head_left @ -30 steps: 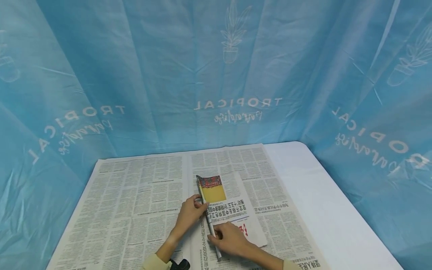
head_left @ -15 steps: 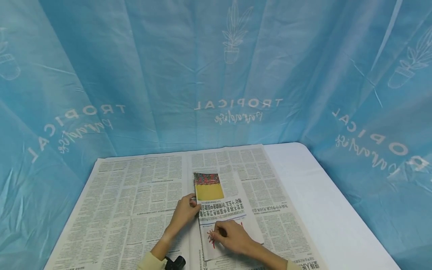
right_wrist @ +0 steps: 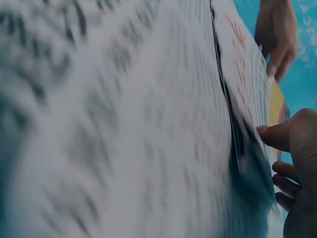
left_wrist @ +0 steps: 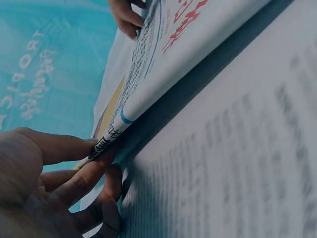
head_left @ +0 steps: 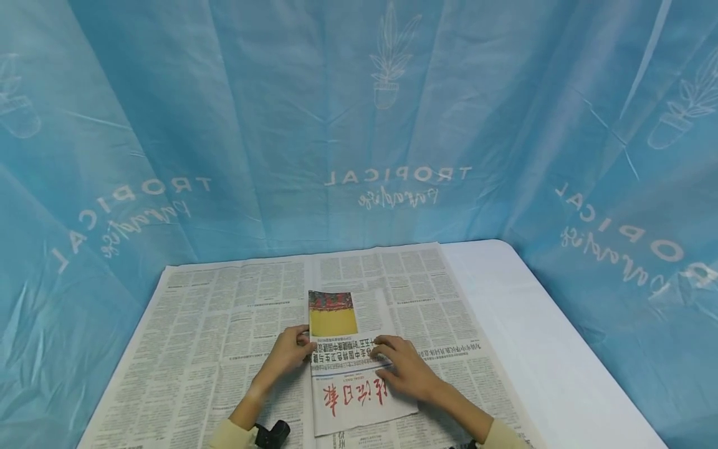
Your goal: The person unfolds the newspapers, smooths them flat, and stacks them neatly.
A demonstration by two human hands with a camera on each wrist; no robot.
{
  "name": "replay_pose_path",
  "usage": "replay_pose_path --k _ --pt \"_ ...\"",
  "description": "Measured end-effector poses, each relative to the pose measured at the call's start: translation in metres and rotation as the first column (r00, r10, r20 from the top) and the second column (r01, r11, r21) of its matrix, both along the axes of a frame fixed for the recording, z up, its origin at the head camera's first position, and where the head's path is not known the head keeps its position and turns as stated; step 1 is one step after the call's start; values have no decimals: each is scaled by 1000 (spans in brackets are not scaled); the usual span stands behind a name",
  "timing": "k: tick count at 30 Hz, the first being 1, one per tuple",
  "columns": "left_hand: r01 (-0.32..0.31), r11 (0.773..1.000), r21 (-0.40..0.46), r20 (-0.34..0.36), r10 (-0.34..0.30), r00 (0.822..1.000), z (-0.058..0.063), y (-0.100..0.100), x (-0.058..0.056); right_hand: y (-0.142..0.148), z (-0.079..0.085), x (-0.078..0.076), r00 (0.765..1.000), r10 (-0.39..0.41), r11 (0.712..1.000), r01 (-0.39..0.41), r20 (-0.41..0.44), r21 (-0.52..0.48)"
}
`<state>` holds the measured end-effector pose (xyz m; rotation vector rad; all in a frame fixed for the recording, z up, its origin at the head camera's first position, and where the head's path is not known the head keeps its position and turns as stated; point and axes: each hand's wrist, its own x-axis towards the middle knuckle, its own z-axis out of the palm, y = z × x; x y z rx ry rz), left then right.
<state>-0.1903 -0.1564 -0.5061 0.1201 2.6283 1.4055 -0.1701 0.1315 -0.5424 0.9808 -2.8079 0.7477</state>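
A folded newspaper [head_left: 359, 362], with a yellow-and-red picture at its far end and large red characters near the front, lies on a spread newspaper sheet. At its left folded edge is my left hand [head_left: 288, 354]. In the left wrist view, the thumb and fingers of my left hand [left_wrist: 64, 173] pinch that rounded fold, which stands slightly raised over the sheet below. My right hand [head_left: 408, 368] rests over the right part of the folded newspaper, its fingers spread and loosely bent. The right wrist view shows the thumb of my right hand [right_wrist: 292, 163] touching the paper near its edge.
Spread newspaper [head_left: 224, 337] covers most of the white table [head_left: 521, 318], whose bare strip runs along the right. A blue printed curtain [head_left: 291, 125] encloses the back and both sides.
The paper's left edge, earlier a narrow roll between both hands, now lies flatter and farther left with the left hand. The right hand has shifted right and spread its fingers, uncovering the red characters.
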Motion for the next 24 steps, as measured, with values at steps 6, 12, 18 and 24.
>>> replay_pose_path --k 6,12,18,24 --pt "5 1000 -17 12 -5 1000 -2 -8 -2 21 -2 -13 999 -35 996 33 25 80" --pt "-9 998 -63 -7 8 1000 -4 -9 -8 31 -4 -15 995 -15 992 3 95 123" --pt "-11 997 -71 -22 9 1000 -3 -11 -24 31 -9 -17 998 1 995 -7 62 96" --pt "3 992 -129 -51 -10 999 -2 -16 -51 29 -17 -17 1000 18 994 -18 6 109"
